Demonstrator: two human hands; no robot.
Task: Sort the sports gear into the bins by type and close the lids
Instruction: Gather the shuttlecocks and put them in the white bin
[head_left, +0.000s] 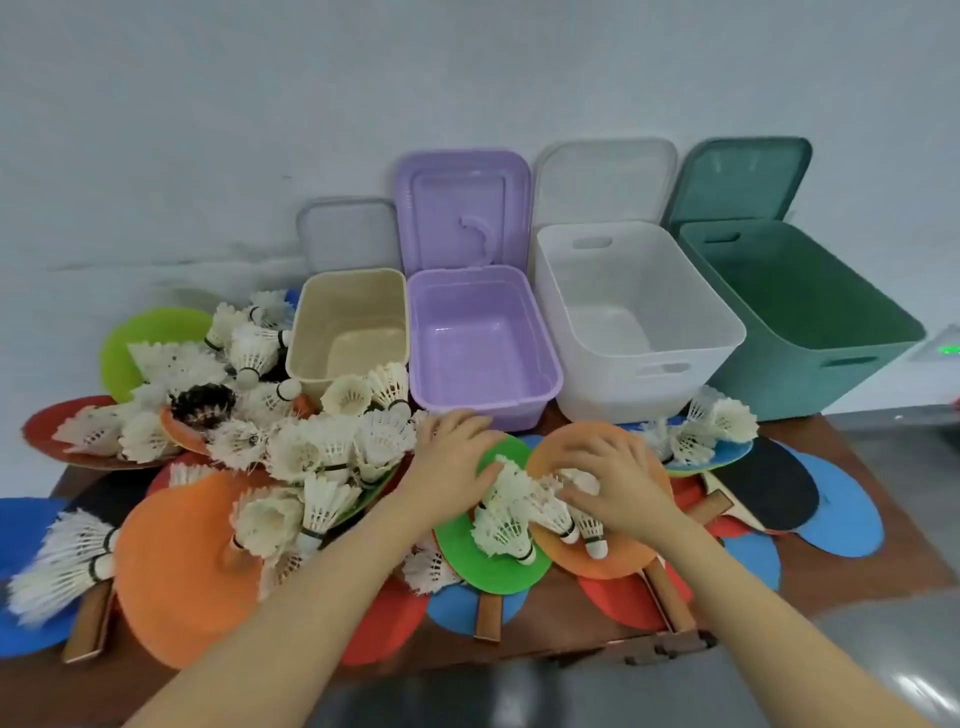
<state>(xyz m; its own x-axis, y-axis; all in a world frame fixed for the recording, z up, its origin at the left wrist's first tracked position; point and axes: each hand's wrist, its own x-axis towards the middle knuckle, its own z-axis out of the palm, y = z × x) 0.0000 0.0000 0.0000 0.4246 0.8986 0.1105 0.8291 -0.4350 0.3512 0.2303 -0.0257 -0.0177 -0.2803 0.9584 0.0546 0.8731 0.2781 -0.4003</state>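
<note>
both hands are down on a small bunch of shuttlecocks (524, 512) lying across a green paddle (493, 551) and an orange paddle (602, 519) near the middle of the table (872, 566). the left hand (452, 457) curls its fingers over the bunch's left side, the right hand (613, 478) curls over its right side, gathering them between. more shuttlecocks (322, 447) and paddles are heaped to the left. four open bins stand at the far edge: beige bin (348, 332), purple bin (478, 343), white bin (634, 322), green bin (800, 322), lids propped behind.
</note>
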